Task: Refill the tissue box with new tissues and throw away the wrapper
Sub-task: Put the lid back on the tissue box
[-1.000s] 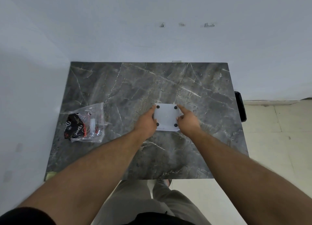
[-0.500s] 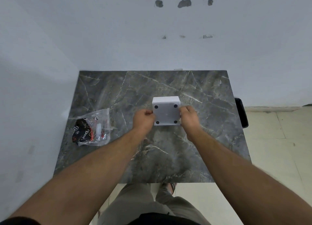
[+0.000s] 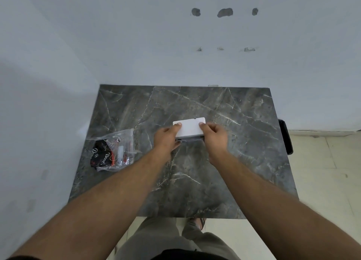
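Note:
A white square tissue box (image 3: 189, 129) is held over the middle of the dark marble table (image 3: 244, 162), tilted so one plain white side faces me. My left hand (image 3: 167, 137) grips its left edge and my right hand (image 3: 214, 133) grips its right edge, thumbs on the upper face. A grey strip shows along the box's lower edge. At the table's left lies a clear plastic wrapper (image 3: 113, 150) with black and red print; what it holds I cannot tell.
The table stands in a corner, with white walls behind it and to its left. A black object (image 3: 285, 136) hangs beside the table's right edge. Pale tiled floor (image 3: 322, 172) lies to the right. My legs are at the table's near edge.
The box has been turned in both hands: its underside with black feet faced me before, now a plain side does. The camera view has tilted up a little.

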